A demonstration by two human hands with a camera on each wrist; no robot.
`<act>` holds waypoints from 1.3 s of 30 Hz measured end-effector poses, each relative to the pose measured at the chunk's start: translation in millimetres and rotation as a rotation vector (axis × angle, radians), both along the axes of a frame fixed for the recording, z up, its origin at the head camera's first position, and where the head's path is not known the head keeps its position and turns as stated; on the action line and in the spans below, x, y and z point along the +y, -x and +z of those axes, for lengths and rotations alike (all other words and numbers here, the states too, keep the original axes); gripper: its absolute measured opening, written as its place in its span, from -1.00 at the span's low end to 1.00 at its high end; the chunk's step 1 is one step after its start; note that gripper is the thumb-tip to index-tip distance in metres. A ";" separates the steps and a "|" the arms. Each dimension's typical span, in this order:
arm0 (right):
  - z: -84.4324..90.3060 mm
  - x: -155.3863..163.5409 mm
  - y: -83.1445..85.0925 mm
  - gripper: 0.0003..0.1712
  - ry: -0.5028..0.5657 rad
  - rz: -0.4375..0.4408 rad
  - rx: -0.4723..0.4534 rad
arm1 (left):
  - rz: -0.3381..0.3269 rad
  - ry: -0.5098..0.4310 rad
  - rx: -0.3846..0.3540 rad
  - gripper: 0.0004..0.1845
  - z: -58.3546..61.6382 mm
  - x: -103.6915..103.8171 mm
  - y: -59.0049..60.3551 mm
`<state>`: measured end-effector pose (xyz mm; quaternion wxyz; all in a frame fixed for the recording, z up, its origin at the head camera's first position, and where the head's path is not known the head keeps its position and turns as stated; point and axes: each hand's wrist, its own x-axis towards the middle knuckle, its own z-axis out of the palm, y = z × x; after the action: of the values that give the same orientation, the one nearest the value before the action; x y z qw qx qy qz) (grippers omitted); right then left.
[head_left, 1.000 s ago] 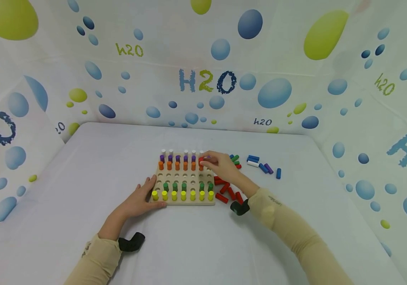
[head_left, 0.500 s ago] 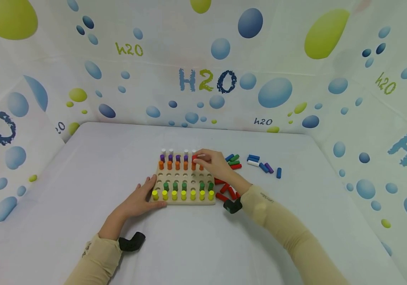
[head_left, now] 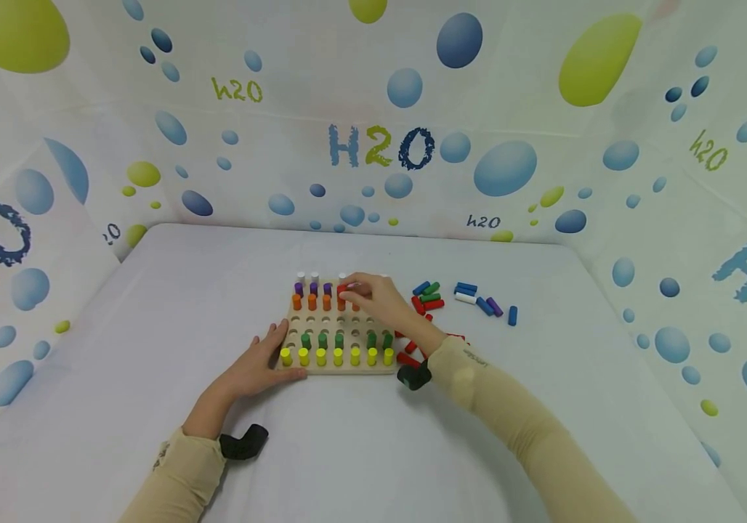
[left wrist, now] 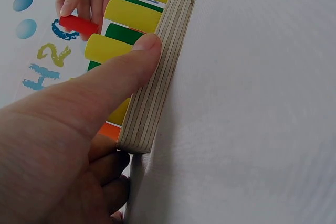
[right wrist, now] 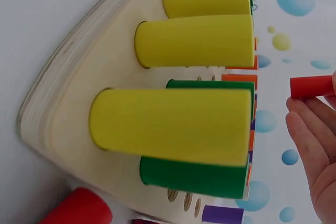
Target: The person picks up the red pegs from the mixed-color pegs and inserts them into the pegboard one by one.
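The left hand (head_left: 257, 365) lies flat with fingers straight, while the right hand (head_left: 380, 298) reaches forward, fingertips pinched.

A square plywood pegboard (head_left: 337, 341) lies near the middle of the white cloth-covered table (head_left: 151, 305). Rows of short coloured wooden pegs (head_left: 337, 357) stand in its holes along its near and far edges. Loose red pegs (head_left: 408, 359) lie just off its right edge; a scatter of mixed pegs (head_left: 465, 296) lies further right, toward the table's far edge.
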<state>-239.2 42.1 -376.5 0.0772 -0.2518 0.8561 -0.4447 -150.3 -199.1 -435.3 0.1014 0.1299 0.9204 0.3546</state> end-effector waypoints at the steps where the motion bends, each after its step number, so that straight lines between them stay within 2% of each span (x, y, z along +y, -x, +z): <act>1: -0.5 -1.2 0.4 -0.67 0.001 0.006 -0.001 | 0.002 0.003 -0.001 0.13 -0.3 0.1 0.2; 13: -5.1 -14.0 1.5 -0.69 -0.056 0.020 -0.017 | 0.001 -0.001 -0.007 0.13 -3.8 0.5 -0.2; 25: 1.1 -37.3 0.8 -0.68 -0.114 0.058 -0.005 | 0.007 -0.005 -0.012 0.13 -3.9 -0.2 -1.8; 30: 0.2 -45.7 0.2 -0.68 -0.091 0.090 -0.020 | 0.009 -0.004 -0.018 0.14 -5.1 -1.6 -0.8; 34: -2.6 -51.2 0.6 -0.74 -0.067 0.082 -0.046 | 0.001 -0.009 -0.015 0.13 -4.3 -1.2 2.1; 39: -6.7 -59.7 -0.9 -0.73 -0.098 0.084 -0.073 | -0.003 -0.003 -0.018 0.14 -3.6 -2.3 2.9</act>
<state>-238.3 -17.6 -383.2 0.1394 -0.2668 0.8621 -0.4076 -153.1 -201.4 -439.0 0.1099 0.1284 0.9187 0.3571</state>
